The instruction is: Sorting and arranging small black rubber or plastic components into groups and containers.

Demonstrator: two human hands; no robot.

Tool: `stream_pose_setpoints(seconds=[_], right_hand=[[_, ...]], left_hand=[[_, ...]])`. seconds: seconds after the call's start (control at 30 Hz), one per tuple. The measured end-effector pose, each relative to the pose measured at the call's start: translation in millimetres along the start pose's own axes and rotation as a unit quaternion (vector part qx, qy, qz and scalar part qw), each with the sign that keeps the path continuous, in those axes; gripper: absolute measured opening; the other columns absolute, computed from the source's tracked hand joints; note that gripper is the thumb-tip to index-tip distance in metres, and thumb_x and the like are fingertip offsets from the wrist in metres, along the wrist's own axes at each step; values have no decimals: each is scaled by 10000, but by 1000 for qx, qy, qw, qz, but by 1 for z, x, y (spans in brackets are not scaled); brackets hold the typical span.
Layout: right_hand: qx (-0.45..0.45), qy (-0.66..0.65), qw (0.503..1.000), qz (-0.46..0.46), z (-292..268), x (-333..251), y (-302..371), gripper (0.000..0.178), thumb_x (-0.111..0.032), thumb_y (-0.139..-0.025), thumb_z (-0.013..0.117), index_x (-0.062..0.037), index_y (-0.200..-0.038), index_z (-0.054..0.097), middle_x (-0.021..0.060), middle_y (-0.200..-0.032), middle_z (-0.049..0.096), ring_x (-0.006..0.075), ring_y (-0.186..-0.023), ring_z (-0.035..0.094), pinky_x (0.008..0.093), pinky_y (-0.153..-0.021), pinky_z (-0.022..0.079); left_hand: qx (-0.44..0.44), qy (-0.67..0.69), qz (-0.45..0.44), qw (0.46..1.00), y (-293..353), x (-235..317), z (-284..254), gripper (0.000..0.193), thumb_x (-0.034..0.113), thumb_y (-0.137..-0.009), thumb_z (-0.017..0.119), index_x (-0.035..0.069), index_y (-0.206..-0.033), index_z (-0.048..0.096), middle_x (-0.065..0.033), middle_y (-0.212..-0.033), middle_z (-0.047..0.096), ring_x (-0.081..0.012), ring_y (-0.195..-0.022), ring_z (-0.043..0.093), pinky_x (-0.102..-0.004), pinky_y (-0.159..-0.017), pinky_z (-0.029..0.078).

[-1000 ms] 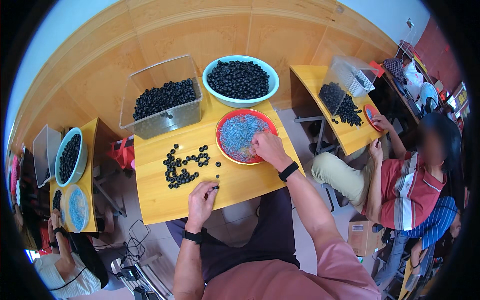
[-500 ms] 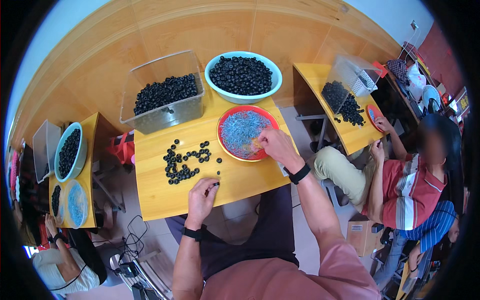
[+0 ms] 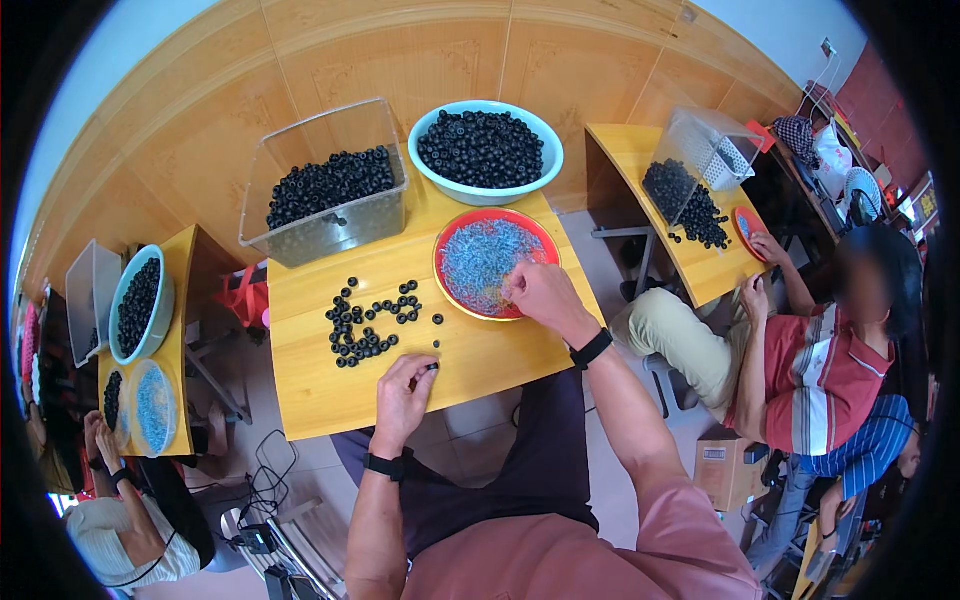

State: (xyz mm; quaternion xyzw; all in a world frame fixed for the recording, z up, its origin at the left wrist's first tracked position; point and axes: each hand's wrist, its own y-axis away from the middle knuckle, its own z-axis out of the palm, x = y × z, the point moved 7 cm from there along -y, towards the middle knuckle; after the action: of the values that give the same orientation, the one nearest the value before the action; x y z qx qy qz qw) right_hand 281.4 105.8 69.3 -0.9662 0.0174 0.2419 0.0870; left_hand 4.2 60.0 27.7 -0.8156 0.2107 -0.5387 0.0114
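My left hand [image 3: 403,393] is closed at the near edge of the yellow table, pinching a small black ring-shaped part [image 3: 432,366] between thumb and fingertips. Over the near right rim of a red bowl [image 3: 548,236] is my right hand [image 3: 545,297], its fingers drawn together. Whatever they hold is hidden or too small to make out. Many thin blue and clear pieces [image 3: 490,255] fill that bowl. Loose black ring-shaped parts [image 3: 355,348] lie in a rough cluster left of the bowl, and a few sit singly nearer my left hand.
Behind stand a clear plastic bin [image 3: 330,225] and a light blue basin [image 3: 487,190], both holding black parts. At right, a person [image 3: 815,385] works at another table [image 3: 700,285]. Another worker's hands [image 3: 103,445] are at a table on the left. Black cables [image 3: 270,465] lie on the floor.
My right hand has shifted slightly toward me and left, its fingers rising from the blue pieces to the bowl's rim. My left hand stays nearly still with the black part.
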Motion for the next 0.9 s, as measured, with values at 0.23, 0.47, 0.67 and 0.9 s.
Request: stream_pose_setpoints(seconds=[0.23, 0.47, 0.67, 0.9], right_hand=[[75, -203, 976, 1, -21, -21, 30, 111, -67, -833, 726, -19, -864, 631, 154, -770, 670, 336, -733, 686, 401, -652, 532], [65, -243, 968, -6, 42, -64, 80, 193, 8, -844, 636, -41, -1013, 714, 121, -832, 681, 233, -688, 676, 343, -639, 528], [69, -236, 967, -68, 66, -83, 84, 222, -5, -854, 627, -44, -1050, 723, 151, -873, 689, 311, -708, 669, 403, -667, 533], [14, -328, 944, -29, 84, -79, 86, 160, -36, -880, 646, -16, -1033, 686, 178, -898, 721, 351, -829, 713, 430, -722, 568]], left_hand=[[3, 1, -5, 1000, 1, 0, -2, 173, -14, -891, 704, -7, -1063, 717, -113, -941, 694, -198, -739, 651, -308, -706, 534], [49, 13, 5, 999, 0, 5, -3, 197, -22, -902, 684, -10, -1098, 707, -121, -931, 672, -183, -763, 636, -305, -707, 517], [32, 79, -68, 994, 3, -27, 2, 187, -3, -918, 698, -8, -1104, 709, -65, -907, 660, -125, -743, 592, -285, -713, 504], [38, 124, -126, 983, 10, -33, 14, 182, 7, -923, 710, -4, -1105, 716, -51, -881, 656, -111, -713, 573, -257, -686, 487]])
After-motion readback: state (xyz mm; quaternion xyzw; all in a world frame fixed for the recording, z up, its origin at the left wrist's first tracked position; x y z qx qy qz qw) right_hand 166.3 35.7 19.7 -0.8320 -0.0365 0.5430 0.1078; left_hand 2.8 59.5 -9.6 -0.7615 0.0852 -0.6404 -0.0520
